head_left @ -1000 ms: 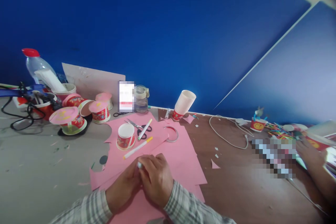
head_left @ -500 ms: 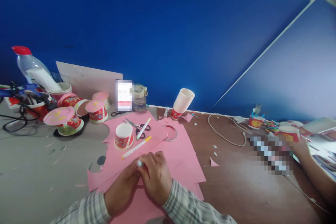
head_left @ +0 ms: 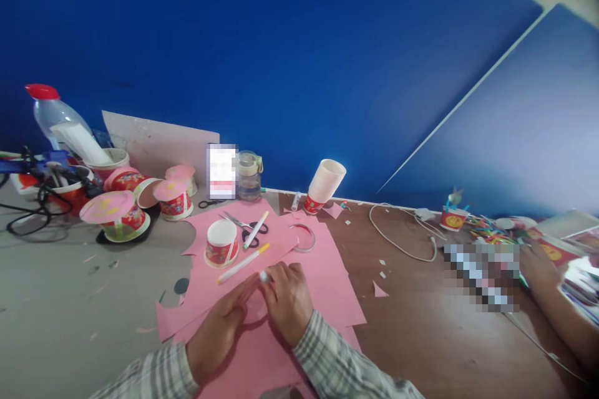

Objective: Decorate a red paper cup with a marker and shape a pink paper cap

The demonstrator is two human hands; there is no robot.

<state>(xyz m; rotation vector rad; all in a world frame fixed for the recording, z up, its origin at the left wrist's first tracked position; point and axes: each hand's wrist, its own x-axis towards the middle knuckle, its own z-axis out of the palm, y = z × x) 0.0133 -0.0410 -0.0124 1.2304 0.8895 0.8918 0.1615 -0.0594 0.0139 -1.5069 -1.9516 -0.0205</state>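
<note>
Above the pink paper sheets (head_left: 322, 287), my two hands are close together. My left hand (head_left: 219, 327) is closed on a pink paper piece with a curved edge (head_left: 256, 307). My right hand (head_left: 289, 299) is closed round a small white-ended object (head_left: 264, 276), most of it hidden by the fingers. Just beyond them lie a marker with yellow ends (head_left: 243, 264), a green-tipped marker (head_left: 255, 230) and black-handled scissors (head_left: 248, 224). An upside-down red and white paper cup (head_left: 221, 244) stands to their left, and a tape roll (head_left: 312, 240) lies to the right.
Several decorated cups with pink paper tops (head_left: 108, 207) stand at left near a red-capped bottle (head_left: 56, 112). Behind are a glass jar (head_left: 250, 177) and stacked paper cups (head_left: 325, 184). A white cable (head_left: 397, 246) lies right, near another person's hand (head_left: 538, 265).
My right hand has shifted slightly right and up with the white-ended object, widening the gap between my hands and showing more pink paper. At right, the other person's hand has moved slightly.
</note>
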